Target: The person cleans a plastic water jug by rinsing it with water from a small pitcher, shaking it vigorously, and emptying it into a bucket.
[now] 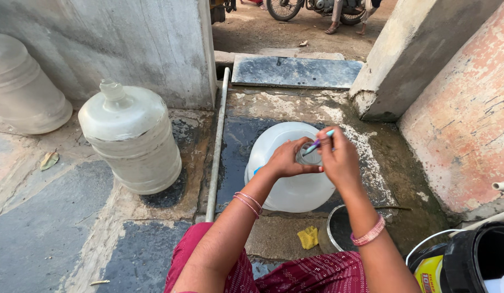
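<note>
Left hand grips jug neck; right hand pinches brush at mouth. Mouth scrubbing underway; second jug at slab's left edge, untouched.

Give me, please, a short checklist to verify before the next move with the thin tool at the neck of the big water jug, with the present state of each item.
1. Left hand grips the neck of the water jug: ok.
2. Right hand holds the thin blue-and-pink tool at the mouth: ok, its tip points into the opening.
3. Jug stands upright on the wet stone floor: ok.
4. Inside of the neck is clean: cannot tell, the hands cover it.
5. Second jug and the white pipe are apart from the working jug: ok.
6. Yellow cloth is near: ok, on the ground by the knee.
</note>
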